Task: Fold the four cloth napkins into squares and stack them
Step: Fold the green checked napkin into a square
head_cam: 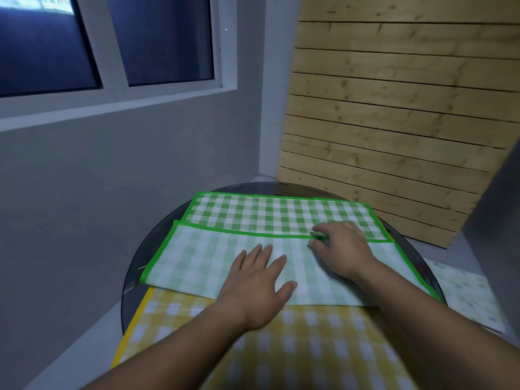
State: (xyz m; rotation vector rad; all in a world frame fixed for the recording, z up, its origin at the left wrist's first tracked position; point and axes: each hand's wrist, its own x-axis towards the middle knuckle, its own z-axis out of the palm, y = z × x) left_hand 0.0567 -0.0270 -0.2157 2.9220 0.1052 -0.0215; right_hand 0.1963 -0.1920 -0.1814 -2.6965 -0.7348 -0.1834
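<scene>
So we've got the green napkin [253,249] on the round table [132,277], its near part folded up over itself so the pale back shows, and the yellow napkin [281,347] lies just nearer than it, tucked under its edge. Our left hand [261,280] rests flat on the fold, fingers spread, gripping nothing. Our right hand [340,249] is pinched shut on the green hem at the fold's far edge.

Left hand [260,280] lies flat, fingers spread; right hand [342,247] curled, pinching.
</scene>
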